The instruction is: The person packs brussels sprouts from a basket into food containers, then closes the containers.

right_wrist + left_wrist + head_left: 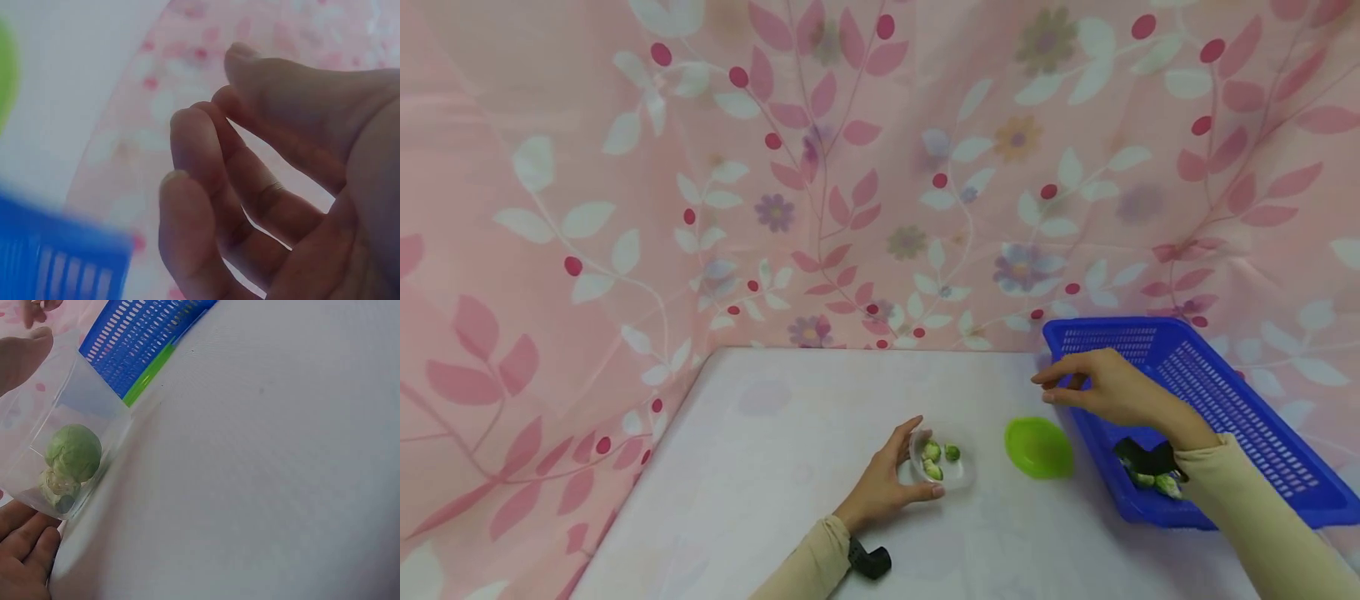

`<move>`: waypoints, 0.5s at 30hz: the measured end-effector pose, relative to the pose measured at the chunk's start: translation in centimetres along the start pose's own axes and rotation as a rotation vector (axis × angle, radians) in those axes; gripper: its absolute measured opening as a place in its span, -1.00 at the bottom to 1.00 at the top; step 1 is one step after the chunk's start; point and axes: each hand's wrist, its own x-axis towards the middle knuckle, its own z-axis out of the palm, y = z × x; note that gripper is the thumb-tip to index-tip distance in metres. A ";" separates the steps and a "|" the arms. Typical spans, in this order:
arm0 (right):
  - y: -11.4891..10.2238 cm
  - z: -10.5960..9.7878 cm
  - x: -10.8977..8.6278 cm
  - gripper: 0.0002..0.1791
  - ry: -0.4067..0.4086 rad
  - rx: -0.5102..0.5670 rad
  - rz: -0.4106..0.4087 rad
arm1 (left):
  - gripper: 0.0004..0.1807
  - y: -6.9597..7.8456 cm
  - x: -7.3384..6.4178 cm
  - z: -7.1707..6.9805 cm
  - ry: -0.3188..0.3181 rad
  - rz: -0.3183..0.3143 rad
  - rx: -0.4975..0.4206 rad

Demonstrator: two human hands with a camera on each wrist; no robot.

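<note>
My left hand (883,485) holds a clear plastic tub (964,473) on the table, thumb on the near side and fingers on the far side. Inside it lie 3 Brussels sprouts (932,451); the left wrist view shows a round green sprout (74,452) against the see-through wall. Over the left rim of a blue basket (1247,408) hovers my right hand (1108,387), fingers loosely bent. Nothing shows between its thumb and fingers (187,219) in the right wrist view. Some sprouts (1167,486) lie in the basket's near end, partly hidden by the right wrist.
A shallow lime-green dish (1039,448) sits between the tub and the basket. The white-covered table (760,467) meets a pink floral cloth (865,208) behind and at the left. Black camera mounts (870,560) are strapped to both wrists.
</note>
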 end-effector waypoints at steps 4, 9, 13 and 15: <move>2.3 -1.5 -1.8 -0.76 0.009 -0.063 0.100 | 0.15 -0.1 0.1 0.0 0.008 0.003 0.016; 5.2 -1.8 -3.6 -0.70 -0.050 -0.063 0.177 | 0.16 -0.3 0.1 0.1 0.004 0.011 0.005; 7.7 -1.1 -4.8 -0.65 -0.107 -0.045 0.188 | 0.15 -0.2 0.1 0.2 -0.001 0.012 -0.004; 8.9 -0.8 -5.3 -0.61 -0.150 -0.037 0.182 | 0.15 -0.3 0.1 0.3 0.001 0.014 -0.008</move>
